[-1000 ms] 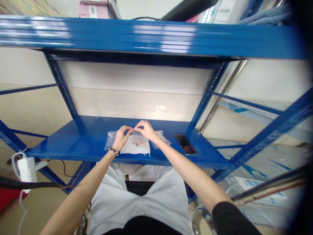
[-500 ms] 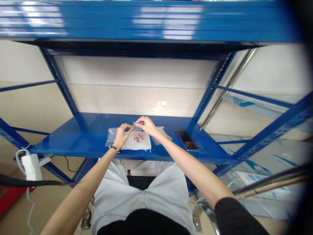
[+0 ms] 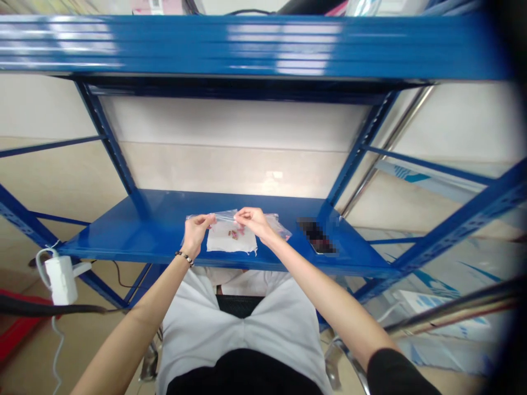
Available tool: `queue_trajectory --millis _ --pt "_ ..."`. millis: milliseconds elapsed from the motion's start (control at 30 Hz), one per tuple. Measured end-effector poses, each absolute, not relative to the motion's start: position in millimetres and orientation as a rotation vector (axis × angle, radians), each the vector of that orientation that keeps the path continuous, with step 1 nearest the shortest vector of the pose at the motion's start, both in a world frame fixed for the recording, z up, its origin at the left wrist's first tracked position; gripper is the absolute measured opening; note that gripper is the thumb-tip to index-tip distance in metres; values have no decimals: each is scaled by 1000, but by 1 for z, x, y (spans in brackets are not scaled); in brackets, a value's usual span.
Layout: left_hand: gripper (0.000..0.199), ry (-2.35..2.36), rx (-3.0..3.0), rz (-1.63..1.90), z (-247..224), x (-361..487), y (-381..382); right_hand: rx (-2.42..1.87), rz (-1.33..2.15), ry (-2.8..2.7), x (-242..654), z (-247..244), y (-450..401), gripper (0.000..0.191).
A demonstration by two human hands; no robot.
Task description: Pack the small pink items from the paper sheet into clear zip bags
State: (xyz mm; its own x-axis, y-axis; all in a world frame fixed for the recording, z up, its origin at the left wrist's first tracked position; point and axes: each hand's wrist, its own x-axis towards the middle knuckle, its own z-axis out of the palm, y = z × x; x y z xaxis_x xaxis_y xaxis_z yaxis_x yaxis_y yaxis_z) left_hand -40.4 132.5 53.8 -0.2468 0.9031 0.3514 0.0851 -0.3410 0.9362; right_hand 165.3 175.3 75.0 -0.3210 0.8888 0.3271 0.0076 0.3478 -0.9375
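Note:
My left hand and my right hand pinch a small clear plastic bag between them, one at each end of its upper edge. Below the bag lies a white cloth pouch with drawstring ends at its lower right corner. Several small pink and brownish pieces rest on the pouch; they are too small to name. A second clear bag lies beside my right wrist, with something pinkish in it. Another clear bag is mostly hidden behind my left hand.
A phone, partly blurred, lies on the blue shelf at the right. Blue uprights frame the shelf, and a blue beam crosses above it. A white power strip hangs at the left.
My left hand has moved left and closed on the clear bag, which is now stretched between both hands. My right hand has come slightly down and right. The camera view has tilted slightly up.

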Motion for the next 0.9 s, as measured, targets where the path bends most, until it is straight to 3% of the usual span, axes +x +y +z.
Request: queue_trajectory --millis 267,533,700,833,900 --pt "25 1382 1716 1547 70 -60 117 -843 1177 -1602 153 75 128 22" --pt "20 1175 2120 1292 114 -46 82 -808 706 -1849 146 98 102 14" --pt "32 1014 1901 1164 95 -48 50 -828 824 -1729 154 76 83 14" --pt "24 999 1900 1005 75 -39 35 -841 883 -1840 162 69 66 13" --pt "20 1059 1925 988 68 -30 32 -876 754 -1867 165 71 51 8"
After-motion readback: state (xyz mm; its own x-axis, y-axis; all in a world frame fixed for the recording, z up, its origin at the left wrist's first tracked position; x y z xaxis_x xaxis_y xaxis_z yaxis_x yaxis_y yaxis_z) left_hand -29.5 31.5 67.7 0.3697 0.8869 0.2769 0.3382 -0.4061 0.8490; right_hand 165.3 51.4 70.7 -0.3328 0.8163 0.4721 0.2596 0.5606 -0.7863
